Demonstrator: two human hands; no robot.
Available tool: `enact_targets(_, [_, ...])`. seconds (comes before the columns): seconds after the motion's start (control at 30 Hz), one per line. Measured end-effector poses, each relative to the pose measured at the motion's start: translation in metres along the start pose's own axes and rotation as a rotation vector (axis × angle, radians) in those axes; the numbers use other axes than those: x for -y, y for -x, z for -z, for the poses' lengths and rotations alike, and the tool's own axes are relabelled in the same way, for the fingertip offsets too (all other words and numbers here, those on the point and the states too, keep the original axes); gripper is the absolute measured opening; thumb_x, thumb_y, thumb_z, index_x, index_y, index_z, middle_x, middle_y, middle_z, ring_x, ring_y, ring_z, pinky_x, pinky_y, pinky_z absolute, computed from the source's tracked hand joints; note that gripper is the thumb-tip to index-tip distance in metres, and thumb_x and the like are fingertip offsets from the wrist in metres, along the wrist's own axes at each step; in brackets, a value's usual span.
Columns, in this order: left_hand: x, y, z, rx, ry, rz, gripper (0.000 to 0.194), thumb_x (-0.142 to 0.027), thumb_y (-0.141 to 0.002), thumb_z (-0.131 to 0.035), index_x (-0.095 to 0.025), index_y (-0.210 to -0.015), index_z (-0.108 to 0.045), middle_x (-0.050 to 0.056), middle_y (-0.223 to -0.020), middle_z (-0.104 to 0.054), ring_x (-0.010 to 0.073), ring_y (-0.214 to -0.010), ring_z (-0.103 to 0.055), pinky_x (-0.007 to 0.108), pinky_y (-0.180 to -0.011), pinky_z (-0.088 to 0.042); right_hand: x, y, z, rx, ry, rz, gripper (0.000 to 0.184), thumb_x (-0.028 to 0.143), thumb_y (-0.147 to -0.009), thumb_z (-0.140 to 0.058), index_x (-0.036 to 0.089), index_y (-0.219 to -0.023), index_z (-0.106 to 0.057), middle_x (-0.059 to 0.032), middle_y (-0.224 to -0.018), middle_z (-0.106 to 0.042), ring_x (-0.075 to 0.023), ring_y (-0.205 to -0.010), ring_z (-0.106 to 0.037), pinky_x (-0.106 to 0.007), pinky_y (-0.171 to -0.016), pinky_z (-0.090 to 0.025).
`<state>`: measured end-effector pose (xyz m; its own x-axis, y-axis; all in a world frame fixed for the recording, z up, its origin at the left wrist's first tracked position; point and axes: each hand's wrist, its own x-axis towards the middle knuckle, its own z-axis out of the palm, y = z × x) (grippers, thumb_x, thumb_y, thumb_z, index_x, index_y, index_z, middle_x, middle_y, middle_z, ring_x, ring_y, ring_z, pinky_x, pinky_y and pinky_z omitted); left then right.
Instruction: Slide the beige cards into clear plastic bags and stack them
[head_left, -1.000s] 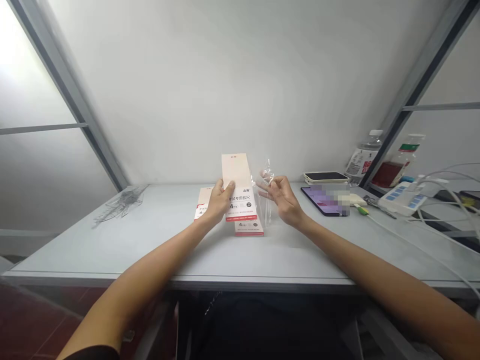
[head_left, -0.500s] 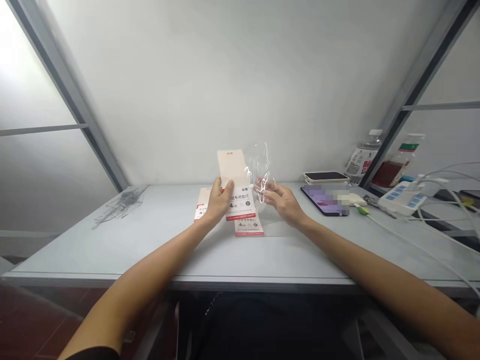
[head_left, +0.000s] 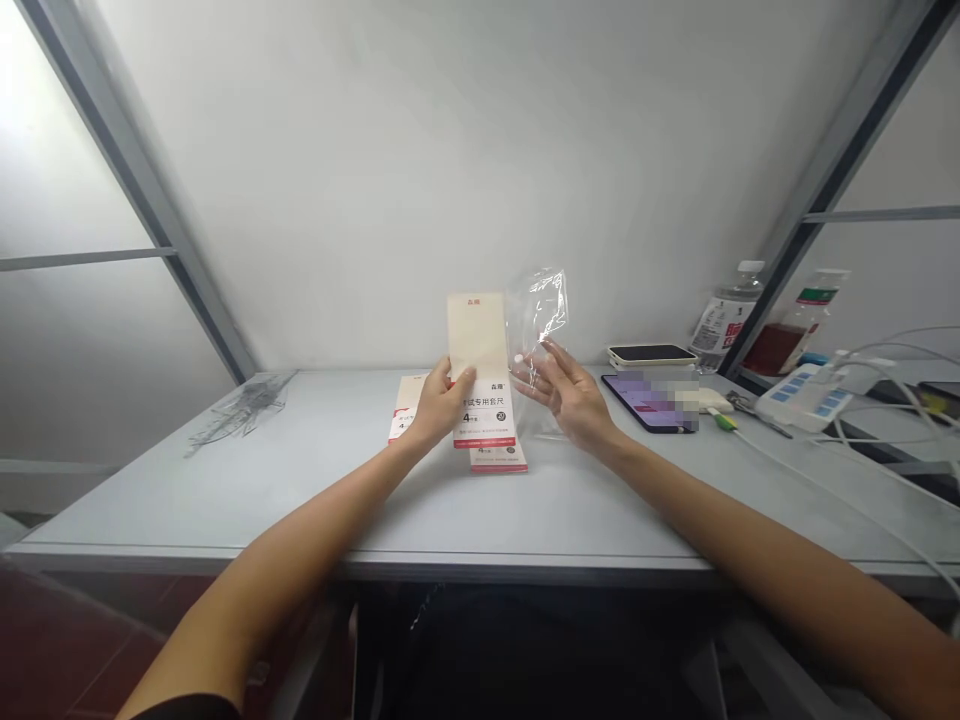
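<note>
My left hand [head_left: 441, 405] grips a cream and white printed card [head_left: 480, 340] with a red strip along its bottom, thumb across the front. To its right, my right hand [head_left: 574, 395] has its fingers closed on a clear plastic sleeve [head_left: 551, 300], which stands upright and shines. The sleeve is beside the card; whether their edges touch I cannot tell. Below and behind the held card, a similar printed card [head_left: 499, 460] lies on the desk. Another such card [head_left: 405, 395] is partly hidden by my left hand.
On the desk [head_left: 322, 500], a heap of clear plastic pieces [head_left: 247, 405] lies at the left. At the right are a phone with a purple screen [head_left: 637, 395], a second phone [head_left: 652, 354], a white power strip [head_left: 806, 392] with cables, and two bottles, one clear [head_left: 727, 315], one holding dark liquid [head_left: 791, 325].
The held card has turned more upright and moved slightly right. The clear sleeve has moved right and up, away from the card, and looks straighter.
</note>
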<state>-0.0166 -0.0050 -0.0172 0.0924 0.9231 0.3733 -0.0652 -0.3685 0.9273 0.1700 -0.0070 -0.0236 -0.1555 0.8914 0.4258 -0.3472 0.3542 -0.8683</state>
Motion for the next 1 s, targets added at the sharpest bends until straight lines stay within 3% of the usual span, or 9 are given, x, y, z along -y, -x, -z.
enact_targets(0.23, [0.002,0.001,-0.001,0.072,0.029,0.005,0.043,-0.044,-0.075,-0.060,-0.016,-0.107,-0.052,0.007,-0.085,-0.068,0.0165,-0.065,-0.064,0.027,-0.055,-0.051,0.004,-0.001,0.001,0.029,0.025,-0.029,0.047,0.042,-0.087,-0.048,0.038,-0.133,-0.038,-0.0016,-0.127,-0.056,-0.0201,-0.115,-0.054,-0.046,-0.099,-0.041])
enact_targets(0.6, [0.001,-0.002,0.003,-0.050,-0.033,-0.035,0.038,-0.046,-0.078,-0.056,-0.018,-0.102,-0.051,0.004,-0.082,-0.064,0.0140,-0.064,-0.061,0.025,-0.055,-0.049,0.010,0.001,0.001,0.107,-0.046,-0.180,0.043,0.040,-0.088,-0.044,0.028,-0.129,-0.043,-0.0065,-0.116,-0.063,-0.0227,-0.110,-0.058,-0.047,-0.094,-0.046])
enact_targets(0.83, [-0.001,-0.002,0.003,-0.105,-0.103,-0.116,0.029,-0.047,-0.081,-0.052,-0.021,-0.092,-0.052,0.001,-0.083,-0.061,0.0107,-0.066,-0.057,0.023,-0.060,-0.046,0.012,0.004,-0.001,0.178,-0.094,-0.350,0.039,0.038,-0.088,-0.045,0.021,-0.124,-0.048,-0.0096,-0.103,-0.068,-0.0225,-0.089,-0.067,-0.045,-0.087,-0.050])
enact_targets(1.0, [-0.005,-0.001,0.004,-0.058,-0.103,-0.133,0.030,-0.047,-0.080,-0.052,-0.020,-0.094,-0.052,0.003,-0.087,-0.060,0.0133,-0.073,-0.057,0.025,-0.063,-0.046,0.010,0.005,-0.002,0.202,-0.135,-0.399,0.034,0.033,-0.086,-0.051,0.023,-0.118,-0.052,-0.0061,-0.096,-0.069,-0.0191,-0.079,-0.068,-0.042,-0.083,-0.052])
